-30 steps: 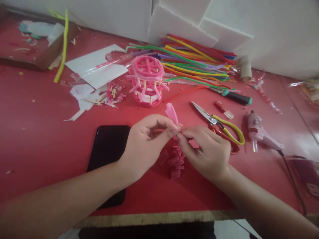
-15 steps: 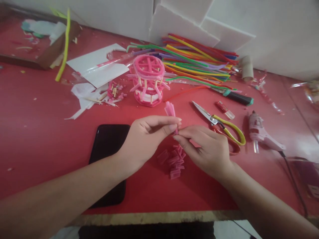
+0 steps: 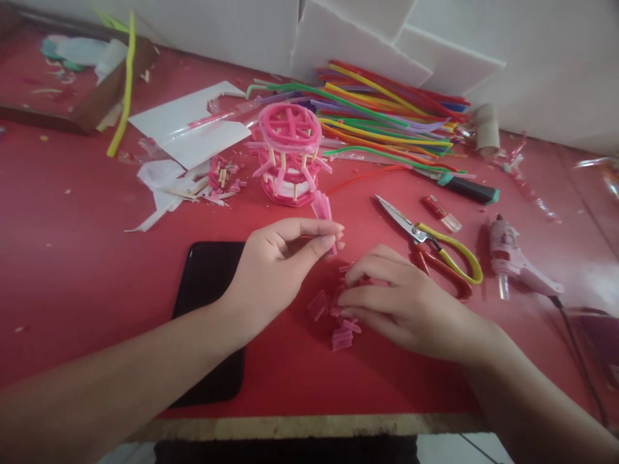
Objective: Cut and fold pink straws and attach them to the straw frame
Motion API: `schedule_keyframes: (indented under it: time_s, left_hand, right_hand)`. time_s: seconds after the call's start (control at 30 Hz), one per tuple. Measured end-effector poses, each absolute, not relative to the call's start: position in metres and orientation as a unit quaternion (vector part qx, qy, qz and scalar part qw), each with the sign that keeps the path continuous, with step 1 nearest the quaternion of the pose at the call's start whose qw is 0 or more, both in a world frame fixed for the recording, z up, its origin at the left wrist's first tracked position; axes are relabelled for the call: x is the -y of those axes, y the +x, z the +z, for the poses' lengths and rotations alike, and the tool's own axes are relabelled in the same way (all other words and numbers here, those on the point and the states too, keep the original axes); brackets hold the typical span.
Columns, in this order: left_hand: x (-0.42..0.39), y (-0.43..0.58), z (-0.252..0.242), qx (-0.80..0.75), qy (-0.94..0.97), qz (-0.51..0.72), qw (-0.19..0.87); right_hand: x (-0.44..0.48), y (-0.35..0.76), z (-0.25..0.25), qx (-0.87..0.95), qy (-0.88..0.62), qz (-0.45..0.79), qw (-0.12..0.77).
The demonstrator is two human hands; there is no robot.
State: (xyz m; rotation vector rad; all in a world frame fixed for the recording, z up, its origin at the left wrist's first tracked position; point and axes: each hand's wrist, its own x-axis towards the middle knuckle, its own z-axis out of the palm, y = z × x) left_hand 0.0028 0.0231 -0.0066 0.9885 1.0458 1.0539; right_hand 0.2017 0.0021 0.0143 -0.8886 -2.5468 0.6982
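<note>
My left hand [image 3: 275,274] pinches a fan-shaped pink pipe-cleaner piece [image 3: 323,207] between thumb and fingertips, its wide end pointing up and away. Lower and to the right, my right hand [image 3: 401,296] reaches over a small heap of short pink pipe-cleaner pieces [image 3: 342,338], fingers curved and apart; they cover part of the heap. Beyond the left hand stands a round pink pipe-cleaner structure [image 3: 290,132] in two tiers, joined by short pale sticks. A black phone [image 3: 207,277] lies partly under my left wrist.
Scissors [image 3: 418,235], a glue gun [image 3: 512,258], a small red-and-clear tube [image 3: 441,212] and a black-handled cutter [image 3: 467,188] lie to the right. Behind are coloured pipe cleaners [image 3: 387,116] and a cardboard roll [image 3: 486,132]. Scraps and white paper [image 3: 193,129] lie back left.
My right hand has let go of the pink piece and moved down to the heap, its fingers spreading. My left hand still holds the piece, shifted slightly left.
</note>
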Motion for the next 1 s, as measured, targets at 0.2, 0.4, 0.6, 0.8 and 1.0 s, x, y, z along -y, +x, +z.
schedule_keyframes:
  time_s: [0.2,0.4,0.6,0.8,1.0]
  left_hand:
    - [-0.023,0.003,-0.006,-0.448,0.442,0.455,0.63]
    - [-0.024,0.006,-0.004,-0.434,0.407,0.449,0.667]
    - [-0.022,0.005,-0.003,-0.425,0.382,0.399,0.717]
    - [-0.023,0.006,-0.002,-0.418,0.397,0.395,0.715]
    - [-0.023,0.005,-0.001,-0.428,0.405,0.389,0.709]
  right_hand:
    - [-0.005,0.207,0.016,0.843,-0.352,0.328,0.241]
    - [-0.001,0.2,0.017,0.672,-0.459,0.446,0.373]
    - [-0.002,0.192,0.013,0.555,-0.514,0.499,0.423]
    - [-0.002,0.191,0.012,0.492,-0.525,0.587,0.371]
    - [-0.001,0.191,0.01,0.475,-0.529,0.602,0.363]
